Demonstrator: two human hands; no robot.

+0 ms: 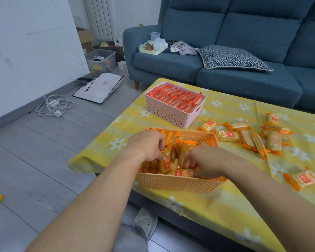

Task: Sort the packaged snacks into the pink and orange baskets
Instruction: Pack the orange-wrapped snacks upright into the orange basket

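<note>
A: Our left hand pinches an orange pack in the near orange basket; right hand?

B: Curled among packs, grip unclear. Basket overhangs our counter edge; pressing could tip it.

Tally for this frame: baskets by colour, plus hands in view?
Pink basket: 1
Orange basket: 1
Hands: 2 (left hand, right hand)
Total: 4
</note>
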